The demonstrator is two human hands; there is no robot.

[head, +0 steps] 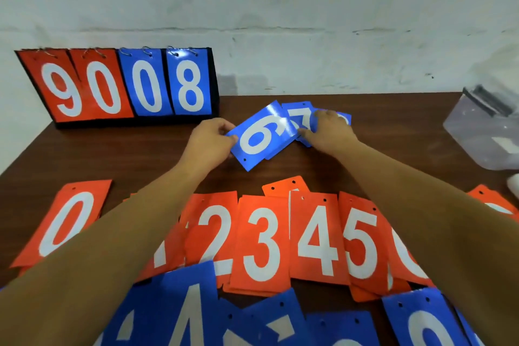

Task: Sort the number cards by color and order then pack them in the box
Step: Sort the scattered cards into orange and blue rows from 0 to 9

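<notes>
At the table's middle, my left hand [212, 139] pinches the left edge of a blue card [259, 136] with a white 6 or 9 on it, lifted and tilted. My right hand [327, 130] grips a fan of blue cards [297, 115] just right of it, a 7 showing on top. A row of orange cards [261, 239] reading 0, 2, 3, 4, 5 lies nearer me, partly under my forearms. More blue cards [179, 306] overlap along the near edge.
A flip scoreboard [123, 86] showing 9 0 in orange and 0 8 in blue stands at the back left against the wall. A clear plastic box [483, 129] sits at the right edge of the brown table [112, 154].
</notes>
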